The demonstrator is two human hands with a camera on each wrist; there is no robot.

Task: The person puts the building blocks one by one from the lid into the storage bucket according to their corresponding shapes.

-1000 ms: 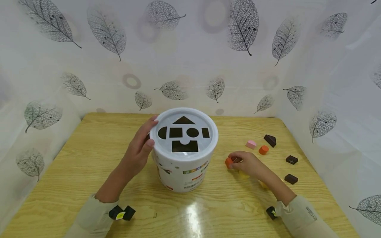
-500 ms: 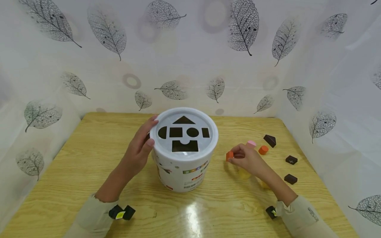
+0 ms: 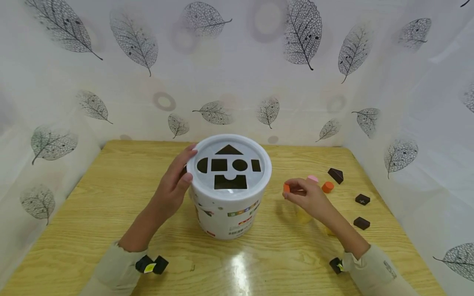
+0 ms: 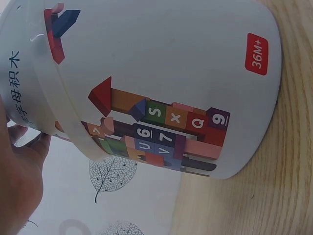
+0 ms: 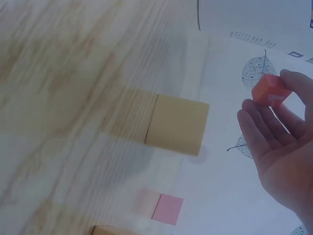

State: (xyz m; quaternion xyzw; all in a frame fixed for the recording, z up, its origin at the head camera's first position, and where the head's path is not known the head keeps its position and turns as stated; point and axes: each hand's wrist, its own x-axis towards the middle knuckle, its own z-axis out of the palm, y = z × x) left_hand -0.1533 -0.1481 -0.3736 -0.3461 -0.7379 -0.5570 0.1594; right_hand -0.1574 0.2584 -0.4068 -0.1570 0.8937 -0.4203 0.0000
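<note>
A white bucket with printed block pictures stands upright on the wooden table. Its lid has several cut-outs: triangle, half-round, squarish, round, narrow rectangle and a notched rectangle. My left hand holds the bucket's rim from the left, thumb toward the front. To the right of the bucket, my right hand pinches a small orange block between thumb and fingertips, above the table. A yellow block lies below that hand, partly hidden. The left wrist view shows the bucket's printed side close up, with part of my left hand.
Right of my right hand lie an orange cylinder, a pink block, a dark triangular block and two other dark blocks, one farther back and one nearer. Another yellow block is partly behind the forearm. Leaf-patterned cloth encloses the table.
My right hand has raised the orange block off the table, moving slightly away from me. It now partly covers the pink block. The left hand and bucket have stayed in place.
</note>
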